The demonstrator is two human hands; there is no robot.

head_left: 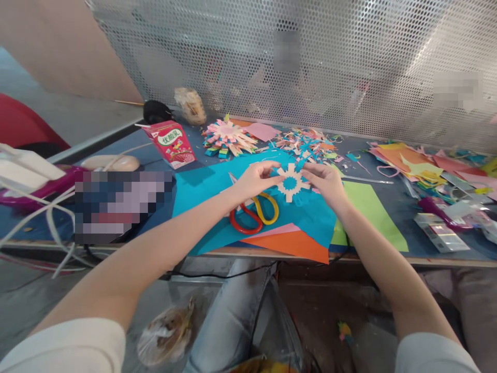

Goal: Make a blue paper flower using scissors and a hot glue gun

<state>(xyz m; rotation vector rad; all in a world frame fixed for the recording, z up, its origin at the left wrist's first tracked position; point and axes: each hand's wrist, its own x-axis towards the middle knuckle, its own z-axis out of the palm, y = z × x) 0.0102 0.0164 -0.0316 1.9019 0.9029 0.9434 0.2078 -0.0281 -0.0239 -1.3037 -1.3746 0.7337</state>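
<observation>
One left hand (258,177), one right hand (325,180), one notched paper ring (290,172) held between them, one pair of scissors (260,210), one pink drink carton (173,146), one large green paper sheet (370,212), paper scraps (305,142) beyond counting

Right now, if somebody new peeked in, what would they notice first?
Probably the pale, toothed paper ring, held between the left hand and right hand. Then the red and yellow scissors handles on blue paper, nearer the person, and the pink carton, farther left.

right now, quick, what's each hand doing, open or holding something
Left hand: closed, pinching the left edge of the pale notched paper ring.
Right hand: closed, pinching the same ring's right edge.
</observation>
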